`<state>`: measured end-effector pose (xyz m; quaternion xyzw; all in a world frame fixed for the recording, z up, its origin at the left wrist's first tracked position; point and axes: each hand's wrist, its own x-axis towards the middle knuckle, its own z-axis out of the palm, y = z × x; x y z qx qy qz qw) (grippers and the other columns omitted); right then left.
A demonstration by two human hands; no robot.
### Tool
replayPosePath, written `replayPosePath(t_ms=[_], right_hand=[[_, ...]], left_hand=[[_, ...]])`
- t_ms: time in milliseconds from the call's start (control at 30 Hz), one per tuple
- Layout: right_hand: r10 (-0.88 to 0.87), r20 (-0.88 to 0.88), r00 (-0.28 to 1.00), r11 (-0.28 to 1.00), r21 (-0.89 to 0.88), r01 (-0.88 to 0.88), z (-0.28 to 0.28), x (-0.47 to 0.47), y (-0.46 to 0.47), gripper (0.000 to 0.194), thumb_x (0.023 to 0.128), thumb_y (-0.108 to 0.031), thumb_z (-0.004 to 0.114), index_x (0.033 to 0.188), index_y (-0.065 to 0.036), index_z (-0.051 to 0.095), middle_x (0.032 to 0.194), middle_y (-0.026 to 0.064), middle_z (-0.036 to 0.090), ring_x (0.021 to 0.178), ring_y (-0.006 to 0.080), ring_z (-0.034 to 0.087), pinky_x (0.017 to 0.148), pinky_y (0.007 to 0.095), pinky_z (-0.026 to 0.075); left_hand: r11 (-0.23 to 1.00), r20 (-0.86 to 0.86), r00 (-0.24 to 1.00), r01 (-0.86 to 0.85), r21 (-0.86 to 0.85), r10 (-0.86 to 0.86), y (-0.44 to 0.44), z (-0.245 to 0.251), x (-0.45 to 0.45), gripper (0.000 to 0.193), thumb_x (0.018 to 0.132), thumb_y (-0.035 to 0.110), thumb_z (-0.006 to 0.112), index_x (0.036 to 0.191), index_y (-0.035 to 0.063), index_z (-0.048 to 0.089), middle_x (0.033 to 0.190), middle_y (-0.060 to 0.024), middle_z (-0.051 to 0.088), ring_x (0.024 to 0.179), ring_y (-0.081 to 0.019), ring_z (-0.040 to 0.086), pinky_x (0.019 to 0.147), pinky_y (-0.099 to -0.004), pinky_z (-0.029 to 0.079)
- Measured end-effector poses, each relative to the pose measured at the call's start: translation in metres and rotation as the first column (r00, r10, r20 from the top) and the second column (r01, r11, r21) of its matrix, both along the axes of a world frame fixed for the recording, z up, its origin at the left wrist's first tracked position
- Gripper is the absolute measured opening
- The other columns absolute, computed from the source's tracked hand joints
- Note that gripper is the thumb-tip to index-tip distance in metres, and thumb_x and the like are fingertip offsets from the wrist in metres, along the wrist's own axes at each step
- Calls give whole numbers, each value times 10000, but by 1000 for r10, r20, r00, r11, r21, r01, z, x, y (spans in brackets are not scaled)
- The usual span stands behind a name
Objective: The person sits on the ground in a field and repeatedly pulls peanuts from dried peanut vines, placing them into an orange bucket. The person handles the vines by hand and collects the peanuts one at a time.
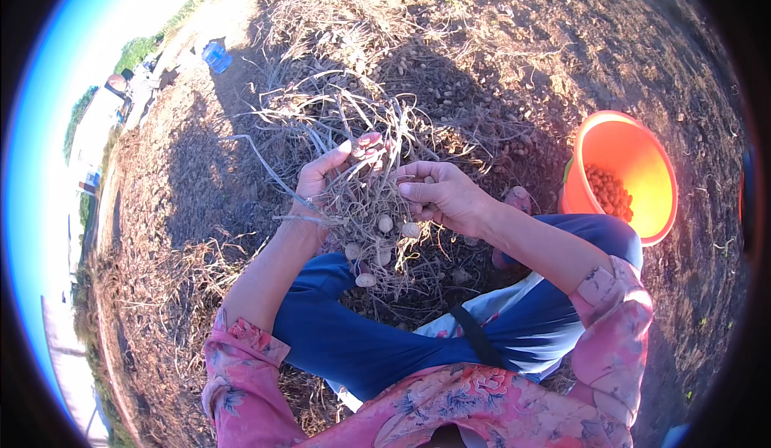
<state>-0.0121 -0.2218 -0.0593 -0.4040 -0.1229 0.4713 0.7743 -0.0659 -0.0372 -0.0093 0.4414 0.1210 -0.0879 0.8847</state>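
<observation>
My left hand (328, 174) grips a bunch of dried peanut plants (361, 207), whose stems and tangled roots hang over my lap. Several pale peanut pods (384, 224) dangle from the lower roots, and one pod (365, 280) hangs lowest. At the right edge of the bunch, my right hand (446, 198) has its fingers curled, with thumb and forefinger close together by the roots. A small pale peanut pod (429, 180) shows among its fingers; the rest of its grasp is partly hidden.
An orange plastic bucket (653, 177) stands beside my right knee, with picked peanuts (608, 193) at its bottom. Dry vines (343, 8) and loose pods cover the soil ahead. A blue water jug (216, 57) lies at far left. My legs (385, 345) are bent in front.
</observation>
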Motion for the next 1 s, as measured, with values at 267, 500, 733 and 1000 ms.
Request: replayPosePath(t_ms=[267,500,733,1000], right_hand=[[134,201,970,988,-108,-114,11,3,-5,196,783,-128,641,912,1,571,636,6,540,481,48,457,427,165,361],[69,244,967,996,-64,-54,19,10,-18,184,800,-226,607,790,-46,573,692,24,585,497,39,448,406,152,317],[407,197,892,890,134,-436,17,22,-27,131,801,-176,560,787,-52,519,731,82,578,424,35,387,337,153,237],[761,434,483,649,-518,-557,54,49,-45,130,762,-172,552,729,-48,572,624,51,585,460,46,443,368,176,301]], left_hand=[[996,-2,998,-66,55,67,3,-1,-4,401,833,187,456,1153,-53,474,993,-151,604,766,-182,608,706,-299,523],[996,125,989,-80,42,74,17,-3,1,280,846,146,441,1019,-60,519,896,-159,614,817,-181,595,737,-279,499],[1000,86,996,9,19,-10,11,-1,1,273,844,145,500,1030,-52,533,884,-112,620,754,-179,610,696,-315,509],[978,137,982,104,180,-130,-6,8,-2,219,855,186,524,955,-6,555,1085,-161,548,815,-171,574,697,-265,453]])
